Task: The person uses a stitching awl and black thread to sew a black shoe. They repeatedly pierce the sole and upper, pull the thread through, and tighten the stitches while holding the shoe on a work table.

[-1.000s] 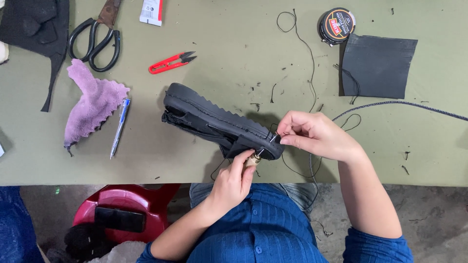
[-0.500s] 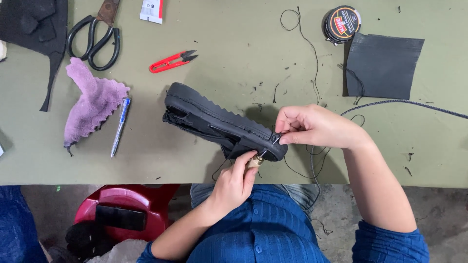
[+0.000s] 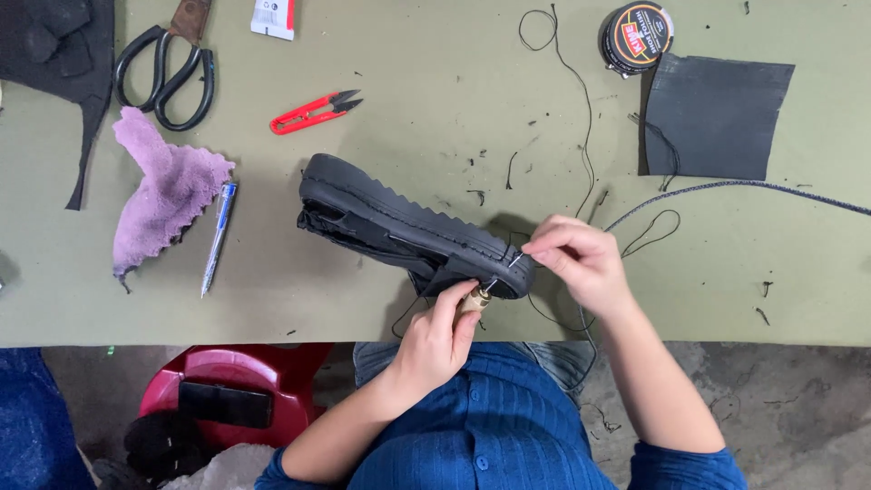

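Head view. We note a black shoe [image 3: 408,231] lying on its side at the centre of the frame, on an olive-green table [image 3: 435,136], sole edge turned upward, toe end pointing to the lower right. The left hand [image 3: 435,340], coming up from the lower centre, is closed around a wooden-handled awl [image 3: 475,299]; the metal tip of the awl meets the sole edge near the toe. The right hand [image 3: 581,263], right of centre, pinches a black thread [image 3: 581,118] at the toe of the shoe, thumb and forefinger pressed together, fingertips touching the sole rim. The thread runs from there up the table in a long curve towards the top centre of the frame.

Upper left: black-handled scissors [image 3: 168,68], and below them a purple cloth [image 3: 163,195] with a blue pen [image 3: 218,238] just beside its right edge. Red thread snips [image 3: 313,112] lie above the shoe, well apart from it. Upper right: a round polish tin [image 3: 637,36] touching the corner of a dark square leather patch [image 3: 717,118]. A grey cord [image 3: 726,189] crosses the right side below the patch. Lower left, beneath the table edge: a red stool [image 3: 236,386] with a dark phone lying on it.
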